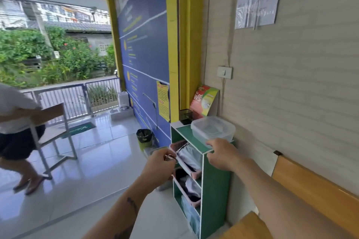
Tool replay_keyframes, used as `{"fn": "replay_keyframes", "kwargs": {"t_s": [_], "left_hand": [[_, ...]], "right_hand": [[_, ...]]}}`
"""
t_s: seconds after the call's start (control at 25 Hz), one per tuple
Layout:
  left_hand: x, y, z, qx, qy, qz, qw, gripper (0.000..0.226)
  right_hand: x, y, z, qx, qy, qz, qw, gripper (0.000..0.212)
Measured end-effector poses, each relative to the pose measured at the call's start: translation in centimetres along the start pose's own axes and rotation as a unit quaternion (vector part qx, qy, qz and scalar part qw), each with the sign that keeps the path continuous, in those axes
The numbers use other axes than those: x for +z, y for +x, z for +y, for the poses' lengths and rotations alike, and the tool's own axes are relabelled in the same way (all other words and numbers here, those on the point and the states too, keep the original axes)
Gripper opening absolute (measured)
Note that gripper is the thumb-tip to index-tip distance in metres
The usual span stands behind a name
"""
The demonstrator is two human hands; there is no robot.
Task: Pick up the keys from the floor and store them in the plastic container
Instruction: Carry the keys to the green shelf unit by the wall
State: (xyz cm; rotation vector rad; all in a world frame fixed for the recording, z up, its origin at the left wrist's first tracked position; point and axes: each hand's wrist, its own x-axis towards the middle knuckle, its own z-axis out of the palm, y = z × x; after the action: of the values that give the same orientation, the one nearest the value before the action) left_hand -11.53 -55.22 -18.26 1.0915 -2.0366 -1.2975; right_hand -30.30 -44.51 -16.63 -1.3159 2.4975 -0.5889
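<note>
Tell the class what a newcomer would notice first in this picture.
Two bare hands reach towards a green shelf unit against the right wall: the left hand pinches small metal keys, and the right hand touches the clear lidded plastic container on top. The big blue wall poster looms behind.

Ahead of you stands a green shelf unit [215,186] with 2 pink baskets [180,146] of bagged items, against a beige wall bearing a light switch [224,72]. To your left, a dark waste bin [144,137] sits near a blue board [144,52], and another person [17,132] walks past a folding chair [52,132].
</note>
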Motion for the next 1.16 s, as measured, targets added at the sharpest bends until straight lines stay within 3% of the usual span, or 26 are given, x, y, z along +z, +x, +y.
{"fn": "replay_keyframes", "kwargs": {"t_s": [0.32, 0.72, 0.92, 1.16], "left_hand": [[4.9, 19.9, 2.7, -0.008, -0.035, -0.044, 0.998, 0.016], [8.9, 43.9, -3.3, -0.005, -0.048, -0.148, 0.988, 0.014], [10.2, 53.0, -6.7, 0.011, 0.003, -0.2, 0.98, 0.016], [13.7, 57.3, -9.3, 0.064, 0.098, -0.263, 0.958, 0.023]], "right_hand": [[-3.4, 18.2, 3.2, 0.016, -0.044, 0.006, 0.999, 0.065], [3.0, 35.9, 5.1, 0.115, -0.067, 0.007, 0.991, 0.057], [6.0, 42.1, 4.4, 0.186, -0.078, -0.008, 0.979, 0.055], [8.7, 44.7, 4.5, 0.248, -0.122, -0.014, 0.961, 0.07]]}}
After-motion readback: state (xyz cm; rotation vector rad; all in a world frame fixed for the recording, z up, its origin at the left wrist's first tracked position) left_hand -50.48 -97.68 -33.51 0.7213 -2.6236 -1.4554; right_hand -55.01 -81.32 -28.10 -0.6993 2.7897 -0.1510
